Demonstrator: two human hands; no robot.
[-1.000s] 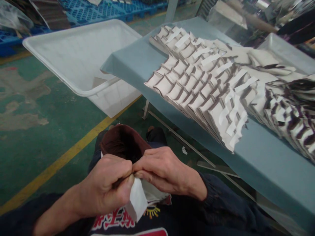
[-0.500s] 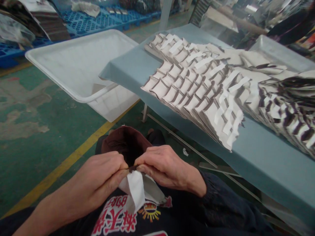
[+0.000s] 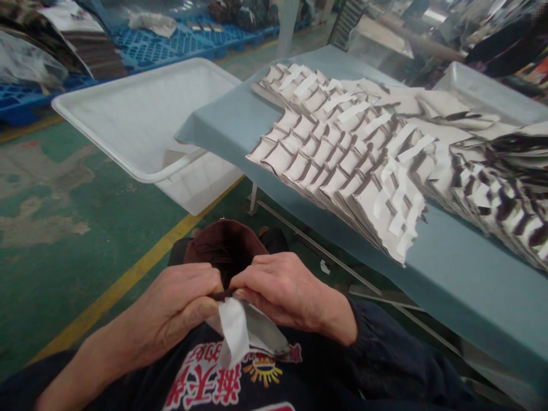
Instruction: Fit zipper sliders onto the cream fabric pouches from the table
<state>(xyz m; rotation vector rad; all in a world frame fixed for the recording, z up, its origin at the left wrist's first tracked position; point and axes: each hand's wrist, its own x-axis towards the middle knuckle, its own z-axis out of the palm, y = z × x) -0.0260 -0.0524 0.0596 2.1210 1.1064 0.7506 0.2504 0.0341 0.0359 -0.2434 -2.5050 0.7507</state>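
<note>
Low in front of my dark apron, my left hand [image 3: 177, 308] and my right hand [image 3: 291, 291] pinch the dark brown edge of a pale cut piece [image 3: 265, 328], perhaps leather or cloth. Their fingertips nearly meet along this edge. From it hangs a white strip [image 3: 234, 331], twisted and loose at its lower end. The pale body of the piece sags below my right fingers, and part of it is hidden behind the strip. Beyond my hands, a dark reddish-brown item [image 3: 231, 242] with a hollow opening lies over my lap.
On the blue-grey table [image 3: 462, 268] lie overlapping rows of similar pale pieces [image 3: 334, 154], some with white strips. A white plastic tub [image 3: 141, 120] stands left of it, with a flat piece inside. Blue pallets [image 3: 149, 43] are behind. A white scrap [image 3: 325, 266] lies on the floor.
My left thumb has drawn back slightly to the left, and more of the dark edge shows between my hands. The view has shifted a little.
</note>
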